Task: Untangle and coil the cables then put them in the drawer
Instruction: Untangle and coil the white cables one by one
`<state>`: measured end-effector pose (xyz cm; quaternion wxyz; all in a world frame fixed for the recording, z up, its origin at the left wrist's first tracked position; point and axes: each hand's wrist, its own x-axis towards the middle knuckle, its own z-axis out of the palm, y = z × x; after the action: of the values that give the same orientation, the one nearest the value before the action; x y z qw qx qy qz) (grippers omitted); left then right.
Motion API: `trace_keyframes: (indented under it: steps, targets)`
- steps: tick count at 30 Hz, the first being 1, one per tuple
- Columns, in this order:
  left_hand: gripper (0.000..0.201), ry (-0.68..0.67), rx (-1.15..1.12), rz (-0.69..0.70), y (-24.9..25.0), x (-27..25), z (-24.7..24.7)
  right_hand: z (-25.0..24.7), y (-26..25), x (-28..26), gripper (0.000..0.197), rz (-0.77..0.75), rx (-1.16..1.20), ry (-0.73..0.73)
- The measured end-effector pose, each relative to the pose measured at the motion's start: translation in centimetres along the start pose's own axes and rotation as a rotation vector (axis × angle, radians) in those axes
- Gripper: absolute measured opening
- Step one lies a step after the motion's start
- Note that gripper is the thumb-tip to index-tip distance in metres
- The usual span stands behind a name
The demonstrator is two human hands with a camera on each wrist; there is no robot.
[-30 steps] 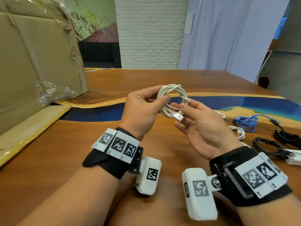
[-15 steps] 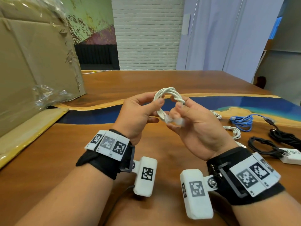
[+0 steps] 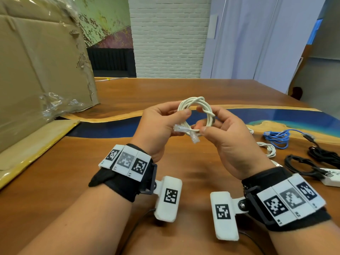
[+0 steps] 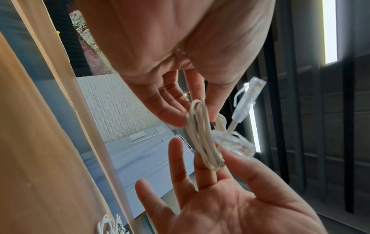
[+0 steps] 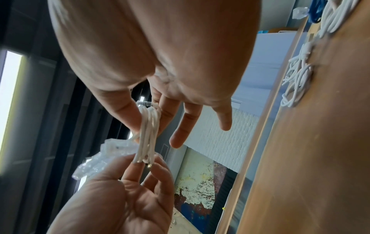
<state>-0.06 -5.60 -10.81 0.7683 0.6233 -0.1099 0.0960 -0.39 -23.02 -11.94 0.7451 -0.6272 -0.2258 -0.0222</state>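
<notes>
A white network cable (image 3: pixel 201 105) is wound into a small ring and held above the wooden table (image 3: pixel 128 92) by both hands. My left hand (image 3: pixel 177 115) pinches the ring's left side between thumb and fingers. The right side is pinched by my right hand (image 3: pixel 206 119), thumb near the bottom. Two clear plugs (image 3: pixel 194 138) stick out below the ring. In the left wrist view the coil (image 4: pixel 204 137) spans both hands and one plug (image 4: pixel 248 98) points up. In the right wrist view the coil (image 5: pixel 148 139) runs from thumb and forefinger down to the other hand. No drawer is in view.
On the table to the right lie a blue cable (image 3: pixel 277 138), a loose white cable (image 3: pixel 267 149), two black cables (image 3: pixel 301 166) and a white adapter (image 3: pixel 331 178). A large cardboard box (image 3: pixel 36 70) with plastic wrap stands at the left.
My right hand went from closing over the coil's lower part to pinching its right side. Both plug ends now show below the ring. The left hand kept its hold.
</notes>
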Motion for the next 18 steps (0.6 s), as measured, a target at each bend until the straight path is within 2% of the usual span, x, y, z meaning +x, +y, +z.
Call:
trace_keyframes:
  steps: [3, 13, 18]
  targets:
    - [0.022, -0.028, 0.005, -0.004, -0.10, -0.17, 0.38, -0.04, 0.15, 0.07, 0.039, 0.013, 0.023, 0.006]
    - [0.018, -0.056, -0.025, -0.036, -0.03, -0.27, 0.33, -0.17, 0.43, 0.14, 0.036, 0.073, 0.097, 0.027]
    - [0.021, -0.066, -0.054, -0.084, -0.26, -0.18, 0.28, -0.37, 0.38, 0.15, 0.026, 0.117, 0.015, 0.089]
